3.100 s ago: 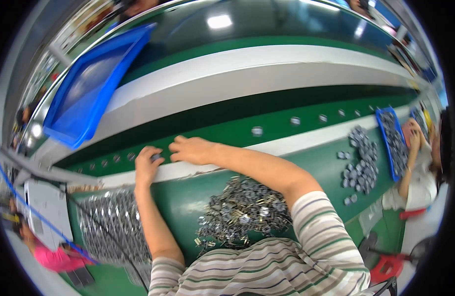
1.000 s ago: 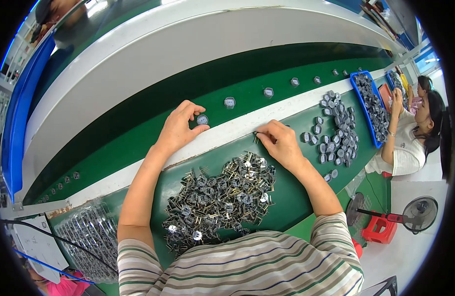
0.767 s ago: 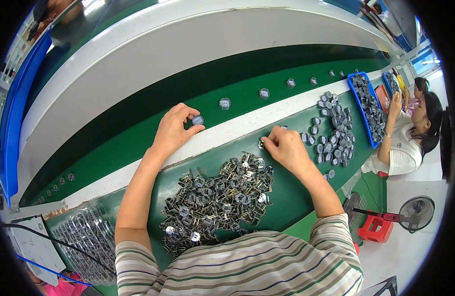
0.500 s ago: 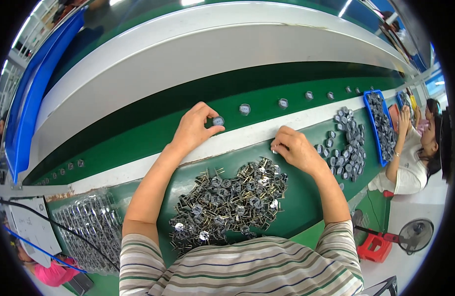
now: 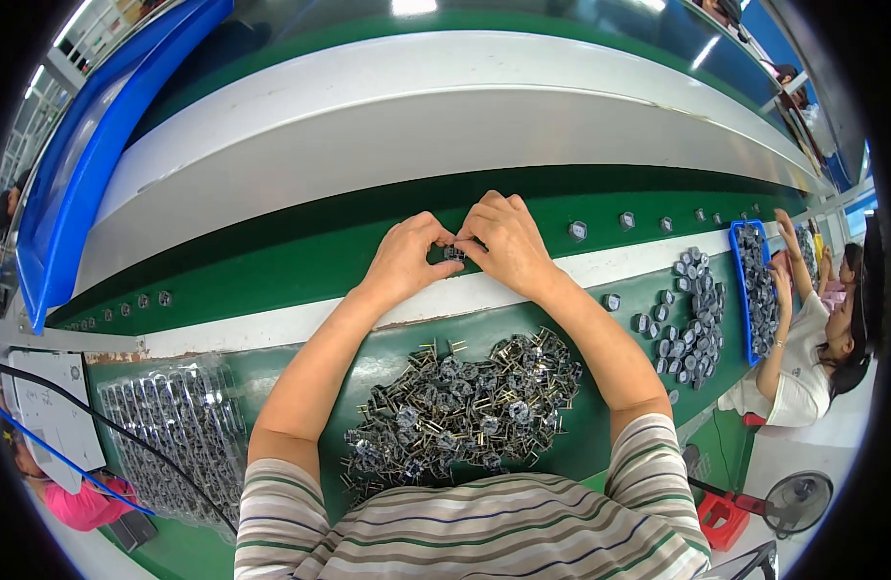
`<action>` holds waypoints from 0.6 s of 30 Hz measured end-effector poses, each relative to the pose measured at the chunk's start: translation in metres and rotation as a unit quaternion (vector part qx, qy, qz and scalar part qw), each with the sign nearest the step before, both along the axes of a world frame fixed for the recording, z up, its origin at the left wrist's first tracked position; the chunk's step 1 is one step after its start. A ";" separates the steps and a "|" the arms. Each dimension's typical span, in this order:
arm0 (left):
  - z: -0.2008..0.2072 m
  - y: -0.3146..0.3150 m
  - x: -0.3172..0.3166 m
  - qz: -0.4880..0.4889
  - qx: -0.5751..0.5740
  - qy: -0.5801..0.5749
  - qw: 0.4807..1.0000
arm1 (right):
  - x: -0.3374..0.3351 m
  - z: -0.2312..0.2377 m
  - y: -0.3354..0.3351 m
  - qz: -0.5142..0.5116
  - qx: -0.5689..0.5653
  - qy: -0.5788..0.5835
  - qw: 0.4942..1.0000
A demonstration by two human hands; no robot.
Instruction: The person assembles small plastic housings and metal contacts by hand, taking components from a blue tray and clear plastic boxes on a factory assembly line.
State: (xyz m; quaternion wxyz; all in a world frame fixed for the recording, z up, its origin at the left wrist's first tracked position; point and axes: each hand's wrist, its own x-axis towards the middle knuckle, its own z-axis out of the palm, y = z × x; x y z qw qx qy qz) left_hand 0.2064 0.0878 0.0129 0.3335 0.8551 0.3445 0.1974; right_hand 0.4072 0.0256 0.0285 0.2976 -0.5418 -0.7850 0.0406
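Small, dark-grey, roundish component (image 5: pixel 453 253) over the green conveyor belt (image 5: pixel 272 292), clamped between left hand's (image 5: pixel 405 257) thumb and fingers, right hand (image 5: pixel 506 242) meeting it, fingers curled, hold unclear, forearms angled inward

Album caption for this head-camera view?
Left hand and right hand meet at a small part beyond a heap of pronged pieces.

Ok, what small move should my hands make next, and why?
Probably steady the small part with the left hand and press gently with the right hand: both hands meet at it over the green belt, the left thumb and fingers around it.
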 end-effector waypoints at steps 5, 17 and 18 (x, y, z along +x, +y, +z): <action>0.003 0.003 -0.005 -0.012 -0.001 0.003 1.000 | -0.005 -0.006 0.004 0.053 0.122 -0.022 0.991; 0.051 -0.043 -0.016 -0.075 -0.009 -0.025 0.997 | 0.000 0.050 -0.050 0.066 -0.046 0.066 0.995; 0.050 -0.049 -0.011 -0.079 -0.011 -0.014 0.997 | 0.002 0.045 -0.058 0.059 -0.029 0.041 0.997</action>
